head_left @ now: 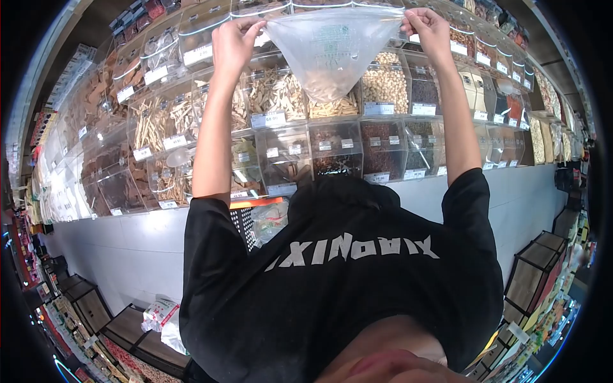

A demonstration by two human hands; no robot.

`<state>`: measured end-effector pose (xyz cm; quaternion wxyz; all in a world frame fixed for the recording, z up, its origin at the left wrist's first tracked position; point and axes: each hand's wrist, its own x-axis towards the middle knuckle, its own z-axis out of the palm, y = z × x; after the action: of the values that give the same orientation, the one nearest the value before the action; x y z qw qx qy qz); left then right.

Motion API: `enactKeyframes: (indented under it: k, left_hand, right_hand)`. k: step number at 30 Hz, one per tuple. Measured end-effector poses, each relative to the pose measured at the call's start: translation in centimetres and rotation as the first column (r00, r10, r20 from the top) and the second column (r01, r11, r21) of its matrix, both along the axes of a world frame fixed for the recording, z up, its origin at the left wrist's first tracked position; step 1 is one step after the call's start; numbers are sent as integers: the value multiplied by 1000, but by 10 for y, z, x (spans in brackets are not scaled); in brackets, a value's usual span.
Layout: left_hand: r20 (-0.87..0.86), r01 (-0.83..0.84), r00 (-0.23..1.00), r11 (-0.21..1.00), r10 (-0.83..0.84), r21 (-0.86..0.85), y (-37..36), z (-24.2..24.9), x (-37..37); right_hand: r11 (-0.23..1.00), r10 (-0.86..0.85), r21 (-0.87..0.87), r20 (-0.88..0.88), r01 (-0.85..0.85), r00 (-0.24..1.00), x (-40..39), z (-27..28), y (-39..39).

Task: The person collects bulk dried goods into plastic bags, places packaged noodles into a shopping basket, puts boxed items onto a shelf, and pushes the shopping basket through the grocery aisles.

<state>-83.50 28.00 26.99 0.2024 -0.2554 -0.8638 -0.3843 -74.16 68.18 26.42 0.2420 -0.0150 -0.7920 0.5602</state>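
Note:
A clear plastic bag (pixel 329 48) with green print is stretched wide between my two hands, in front of the bins. My left hand (pixel 233 43) pinches its left top corner, and my right hand (pixel 428 32) pinches the right one. The bag hangs down to a rounded point, with some pale contents showing at its bottom. Behind it stand clear bins of dried goods, among them sliced pale roots (pixel 274 96) and round cream-coloured pieces (pixel 386 83).
More bins with price labels (pixel 268 119) run in tiers to both sides. Below them, by my body, is a black basket (pixel 242 223) with an orange rim and a bagged item (pixel 271 220) in it. Dark shelving (pixel 536 262) stands behind on the right.

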Motion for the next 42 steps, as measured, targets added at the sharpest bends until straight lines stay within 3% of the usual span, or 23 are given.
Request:
enactKeyframes:
  k: [2, 5, 7, 10, 14, 16, 18, 21, 24, 26, 28, 30, 32, 34, 37, 38, 39, 42]
  left_hand:
    - [4, -3, 1000, 1000, 3, 10, -1, 8, -4]
    - [-29, 15, 999, 999, -14, 38, 0, 21, -7]
    - [16, -37, 999, 999, 37, 16, 3, 46, 5]
    - [-140, 106, 987, 969, -76, 221, 3, 54, -9]
    - [-205, 64, 979, 973, -17, 224, -1, 81, -2]
    - [-224, 156, 971, 924, -79, 349, -3, 91, 0]
    - [-277, 119, 960, 959, -45, 256, -9, 116, 35]
    - [-354, 207, 929, 943, -106, 259, -18, 134, 81]
    - [-522, 339, 813, 938, -257, 66, -34, 131, 112]
    - [-532, 438, 757, 899, -379, -16, -24, 124, 143]
    - [-376, 533, 769, 843, -517, -70, -13, 105, 183]
    - [-124, 561, 823, 828, -554, 24, 2, 75, 213]
    - [-85, 657, 751, 754, -655, 4, 16, 30, 224]
    - [10, 653, 757, 757, -653, 6, 30, -17, 228]
    - [-29, 583, 812, 812, -584, -36, 40, -115, 215]
    - [-7, 546, 837, 837, -547, -29, 40, -142, 215]
    - [8, 511, 860, 859, -511, -23, 36, -159, 215]
    - [231, 327, 925, 941, -301, -81, 7, -174, 237]
  right_hand:
    - [997, -19, 76, -19, 20, 1000, 2, 16, -7]
    - [996, -18, -86, -104, 9, 994, 4, 40, -21]
    - [998, -35, -53, -87, 31, 996, 0, 53, -20]
    - [998, -56, -21, -115, 54, 992, -2, 75, -25]
    - [999, -45, -32, -183, 40, 982, 3, 105, -31]
    - [998, -59, -31, -199, 54, 978, 15, 125, -43]
    - [999, -15, -45, -270, 3, 963, 16, 127, -37]
    - [997, 7, -69, -368, -35, 930, 13, 118, -31]
    - [972, 20, -215, -345, -100, 938, 8, 90, -29]
    - [906, 100, -363, -320, -219, 942, 1, 62, -34]
    - [872, 190, -391, -287, -296, 939, 0, 31, -47]
    - [896, 162, -379, -209, -232, 965, 6, -1, -72]
    - [871, 229, -425, -97, -248, 969, 22, -26, -103]
    - [896, 160, -421, 20, -137, 987, 38, -62, -119]
    - [880, 31, -473, 132, 35, 991, 56, -127, -126]
    - [882, -88, -447, 152, 147, 985, 63, -144, -124]
    - [872, -208, -416, 162, 258, 965, 67, -158, -116]
    - [769, -426, -516, 29, 378, 904, 84, -201, -61]
